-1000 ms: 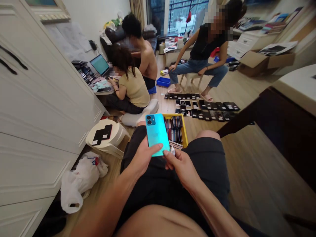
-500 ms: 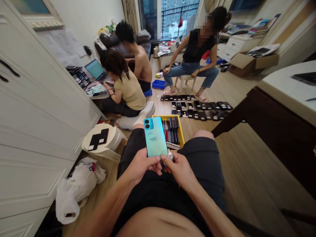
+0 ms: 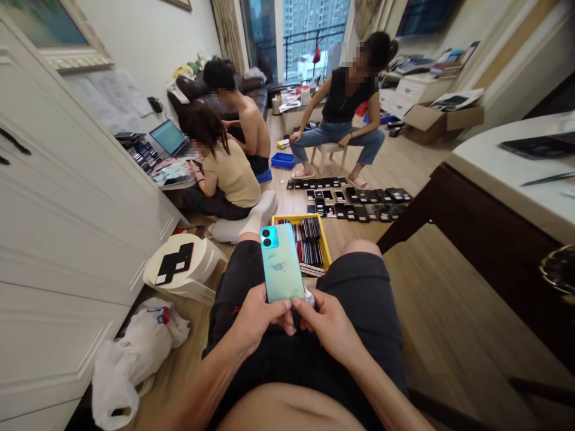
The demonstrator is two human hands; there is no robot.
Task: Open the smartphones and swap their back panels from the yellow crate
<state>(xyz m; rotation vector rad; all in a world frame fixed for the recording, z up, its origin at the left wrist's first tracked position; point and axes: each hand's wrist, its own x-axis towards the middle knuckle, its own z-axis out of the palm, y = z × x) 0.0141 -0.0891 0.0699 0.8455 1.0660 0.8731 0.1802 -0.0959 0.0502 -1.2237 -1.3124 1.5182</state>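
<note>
A light blue-green smartphone [image 3: 282, 263] is held upright over my lap, its back with two round camera lenses facing me and dark smudges in its middle. My left hand [image 3: 258, 314] grips its lower left corner, thumb along the bottom edge. My right hand [image 3: 326, 317] pinches the lower right corner. A small white object [image 3: 309, 296], perhaps a bottle tip, pokes out between the phone and my right fingers; most of it is hidden. Behind the phone, between my knees, stands a yellow crate [image 3: 327, 245] packed with several rows of phones on edge.
Rows of phones [image 3: 359, 212] lie on the floor ahead. Left, a white stool [image 3: 202, 263] bears dark phones, with a white plastic bag [image 3: 130, 353] below. Two people sit by a laptop [image 3: 168, 137]; another sits on a stool ahead. A table [image 3: 489, 149] stands right.
The view has shifted a little, so the room sits slightly farther left. Both hands keep the phone, which appears slightly lower in the picture.
</note>
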